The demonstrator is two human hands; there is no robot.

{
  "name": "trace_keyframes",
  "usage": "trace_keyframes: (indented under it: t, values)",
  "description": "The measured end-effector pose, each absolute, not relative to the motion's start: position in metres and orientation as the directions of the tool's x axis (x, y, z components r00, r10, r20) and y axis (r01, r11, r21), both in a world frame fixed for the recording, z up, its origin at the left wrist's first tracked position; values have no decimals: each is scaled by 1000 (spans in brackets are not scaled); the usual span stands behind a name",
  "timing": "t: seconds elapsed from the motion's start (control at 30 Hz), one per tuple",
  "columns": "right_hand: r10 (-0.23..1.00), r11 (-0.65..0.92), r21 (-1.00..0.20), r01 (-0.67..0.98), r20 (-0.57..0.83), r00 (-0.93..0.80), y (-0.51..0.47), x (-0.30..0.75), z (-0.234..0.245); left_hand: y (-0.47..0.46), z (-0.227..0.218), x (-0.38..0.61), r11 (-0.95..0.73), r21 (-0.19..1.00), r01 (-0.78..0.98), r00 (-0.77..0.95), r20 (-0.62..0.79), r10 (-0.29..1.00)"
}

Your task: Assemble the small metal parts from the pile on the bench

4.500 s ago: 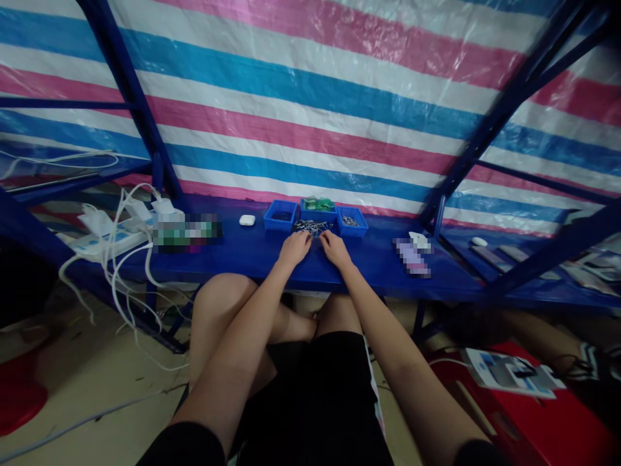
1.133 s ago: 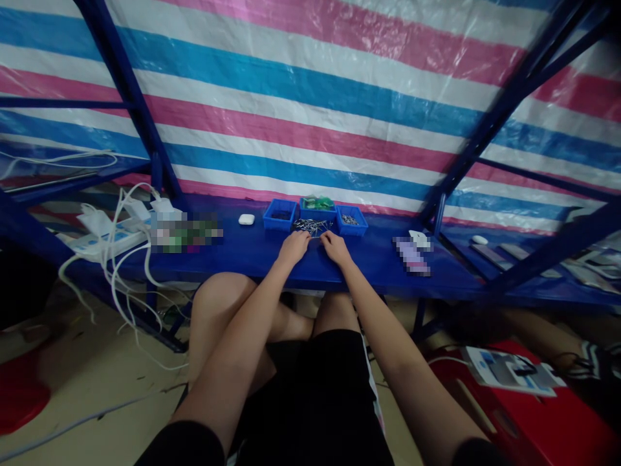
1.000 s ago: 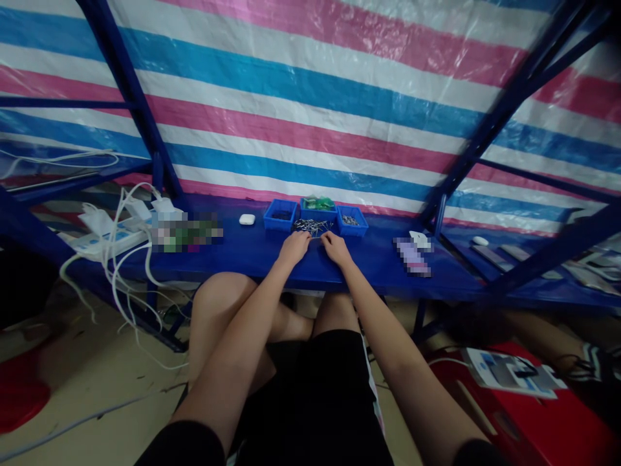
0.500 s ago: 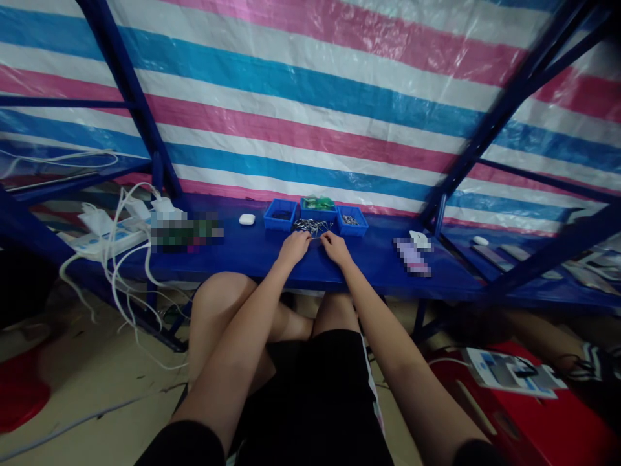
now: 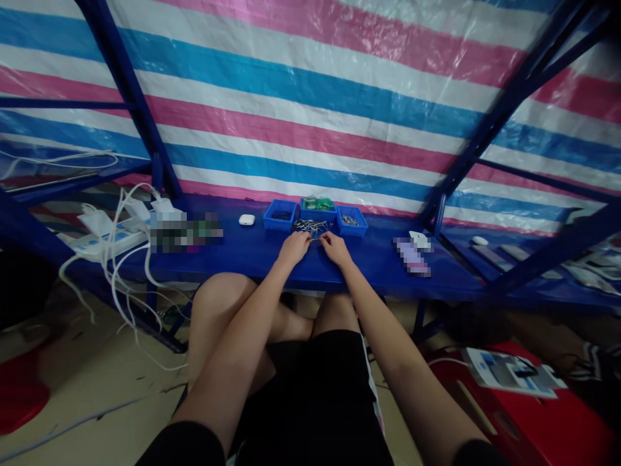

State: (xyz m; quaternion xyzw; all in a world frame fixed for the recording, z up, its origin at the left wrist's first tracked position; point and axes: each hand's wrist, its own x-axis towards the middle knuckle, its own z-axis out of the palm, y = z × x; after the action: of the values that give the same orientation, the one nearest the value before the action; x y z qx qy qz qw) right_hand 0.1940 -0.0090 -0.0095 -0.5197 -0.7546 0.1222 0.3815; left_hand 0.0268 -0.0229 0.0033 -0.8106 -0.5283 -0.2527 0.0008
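Though apart, two hands [image 5: 295,247] [image 5: 335,248] on one thin rod [image 5: 315,239], three bins [image 5: 279,226] [image 5: 317,212] [image 5: 353,230] beyond.

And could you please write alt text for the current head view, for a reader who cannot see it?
A person's left hand and right hand pinch a thin piece between them over a blue table, in front of a pile of metallic parts. Blue trays stand left of, right of and behind the pile; a striped sheet hangs farther back.

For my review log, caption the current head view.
Left hand and right hand hold a thin piece near piled metal parts and blue bins.
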Motion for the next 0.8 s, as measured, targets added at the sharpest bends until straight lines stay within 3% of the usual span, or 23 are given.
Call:
trace_keyframes:
  t: [0.8]
  values:
    - [875, 434, -584, 686, 455, -166, -10, 193, -9, -23, 2, 27, -442, 269, 856, 309, 421, 853]
